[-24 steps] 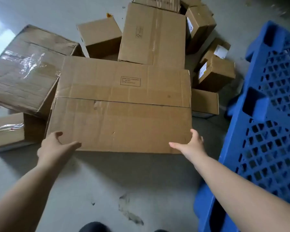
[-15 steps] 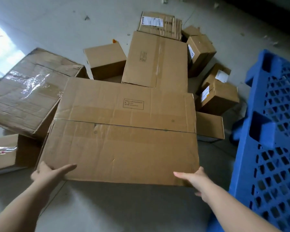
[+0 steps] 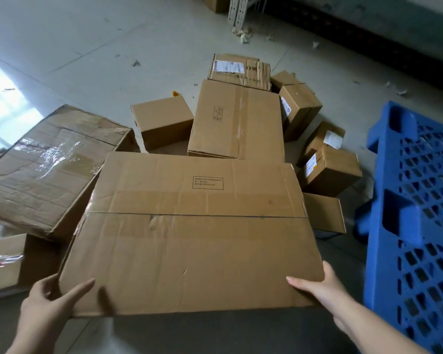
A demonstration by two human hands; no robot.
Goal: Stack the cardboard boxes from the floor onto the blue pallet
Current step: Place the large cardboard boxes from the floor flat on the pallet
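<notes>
Floor lot, listed left to right with the large flat box [image 3: 195, 233] as the reference. Far left of it: a taped low box [image 3: 3, 261] on the floor, with a crumpled, tape-wrapped carton [image 3: 49, 169] leaning above it, its edge just beside the large box. Left hand [image 3: 49, 300]: clasped on the large box's near left corner, thumb on the top face, fingers round the edge. The large flat box itself: sealed with brown tape along its middle seam, printed panel on the far half. Behind it: a small cube box [image 3: 164, 121], a tall taped box [image 3: 237, 118], and a labelled box [image 3: 238, 71] farthest off. Right hand [image 3: 317, 287]: gripping the near right corner, thumb flat on top. To the right: several small labelled boxes [image 3: 327, 169]. Far right: blue pallet [image 3: 420, 213], well apart from the large box, nothing on its visible grid.
</notes>
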